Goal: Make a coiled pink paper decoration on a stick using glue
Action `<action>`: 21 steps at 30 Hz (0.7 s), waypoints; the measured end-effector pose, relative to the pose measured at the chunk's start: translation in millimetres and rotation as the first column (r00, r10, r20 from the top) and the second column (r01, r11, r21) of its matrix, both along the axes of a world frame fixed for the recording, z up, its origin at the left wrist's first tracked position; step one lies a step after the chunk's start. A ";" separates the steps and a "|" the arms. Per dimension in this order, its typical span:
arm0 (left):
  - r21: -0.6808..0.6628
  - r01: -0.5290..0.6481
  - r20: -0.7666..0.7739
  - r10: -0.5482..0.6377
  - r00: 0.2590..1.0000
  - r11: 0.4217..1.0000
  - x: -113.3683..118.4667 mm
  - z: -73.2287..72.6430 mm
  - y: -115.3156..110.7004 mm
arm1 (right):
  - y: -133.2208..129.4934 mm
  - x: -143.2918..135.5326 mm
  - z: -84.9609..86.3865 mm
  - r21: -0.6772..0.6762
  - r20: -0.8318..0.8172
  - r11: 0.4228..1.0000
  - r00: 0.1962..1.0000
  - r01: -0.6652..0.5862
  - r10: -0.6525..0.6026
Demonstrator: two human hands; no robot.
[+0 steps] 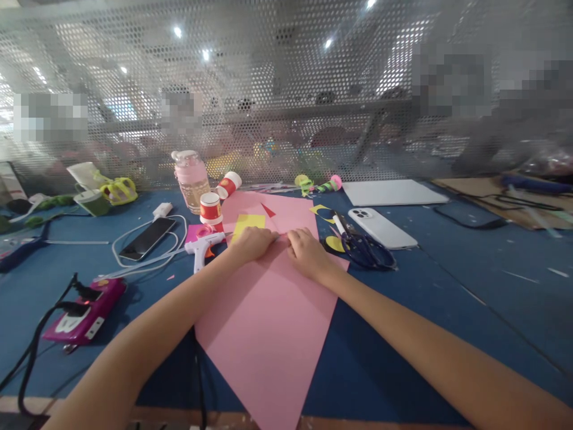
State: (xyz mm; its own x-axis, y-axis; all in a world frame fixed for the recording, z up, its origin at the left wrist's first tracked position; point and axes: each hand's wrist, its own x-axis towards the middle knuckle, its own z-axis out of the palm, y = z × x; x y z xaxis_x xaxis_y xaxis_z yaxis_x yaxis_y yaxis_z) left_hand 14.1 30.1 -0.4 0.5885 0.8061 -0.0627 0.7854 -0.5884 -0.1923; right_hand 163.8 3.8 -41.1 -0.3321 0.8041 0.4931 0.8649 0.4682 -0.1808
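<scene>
Across the blue table (pixel 385 334), pink paper (pixel 264 322) is spread beneath the left hand (pixel 255 243) and right hand (pixel 307 254); fingers are curled together, though whether anything is grasped cannot be told.

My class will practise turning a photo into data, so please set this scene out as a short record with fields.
Left hand: on the pink paper, fingertips close to the right hand's
Right hand: also on the pink paper, opposite the left hand
Between fingertips: too small to identify
Left side: glue gun, black phone, magenta power strip
Right side: scissors, white phone
Behind: pink bottle
Surface: blue table
</scene>
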 end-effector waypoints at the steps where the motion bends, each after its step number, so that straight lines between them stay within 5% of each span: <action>1: -0.001 0.005 0.007 -0.005 1.000 1.000 -1.0 0.9 -0.1 | 1.5 1.3 -1.1 -0.008 0.002 1.000 1.000 -0.001 0.001; 14: 0.064 -0.120 -0.018 0.122 0.992 0.991 -12.9 4.4 -7.2 | -3.1 2.3 3.3 -0.052 -0.003 0.998 0.999 -0.033 0.033; 21: 0.125 -0.212 -0.038 0.218 0.975 0.969 -19.8 21.7 -5.2 | -4.5 2.5 3.3 -0.055 -0.007 0.998 1.000 -0.029 0.029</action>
